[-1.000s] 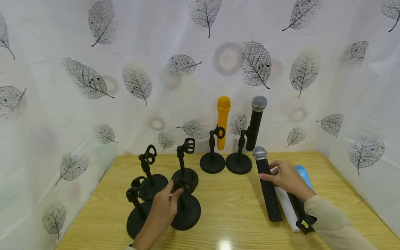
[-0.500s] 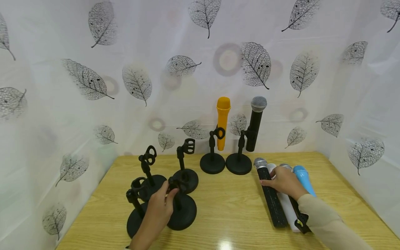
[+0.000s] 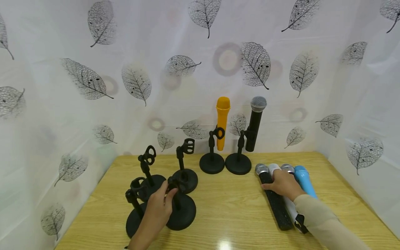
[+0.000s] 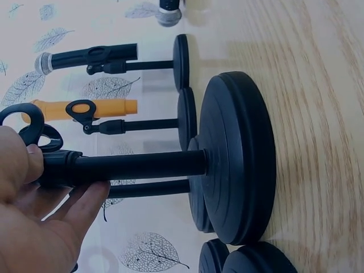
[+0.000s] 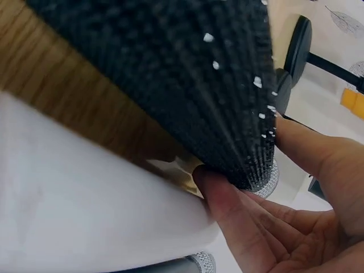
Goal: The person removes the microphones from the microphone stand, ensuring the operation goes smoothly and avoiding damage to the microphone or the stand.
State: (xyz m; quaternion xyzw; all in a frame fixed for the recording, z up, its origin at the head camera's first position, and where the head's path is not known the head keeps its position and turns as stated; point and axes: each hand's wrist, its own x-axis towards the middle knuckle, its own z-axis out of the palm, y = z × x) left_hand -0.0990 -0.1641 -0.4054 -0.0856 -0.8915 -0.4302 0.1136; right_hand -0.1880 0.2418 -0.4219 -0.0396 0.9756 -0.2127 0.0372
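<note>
My left hand [image 3: 157,208] grips the upper stem of a black desktop microphone stand [image 4: 142,165], just below its ring clip. The stand's round base [image 3: 184,213] is near the table's front left. My right hand [image 3: 285,185] holds a speckled black microphone [image 3: 278,208] with a silver mesh head, thumb on one side and fingertips on the other in the right wrist view. It lies slanted, close beside a white microphone [image 5: 85,199]. Beyond that are another black microphone [image 3: 288,169], partly hidden by my hand, and a blue one [image 3: 305,181].
Several more black stands surround my left hand, among them a back one [image 3: 184,175] and a front left one [image 3: 135,218]. At the back, a yellow microphone [image 3: 222,111] and a black microphone [image 3: 255,121] sit upright in stands. A leaf-patterned curtain [image 3: 200,86] rises behind the wooden table [image 3: 231,208].
My right hand has lowered the speckled black microphone toward the table, alongside the white one. My left hand and its stand have shifted slightly left.
</note>
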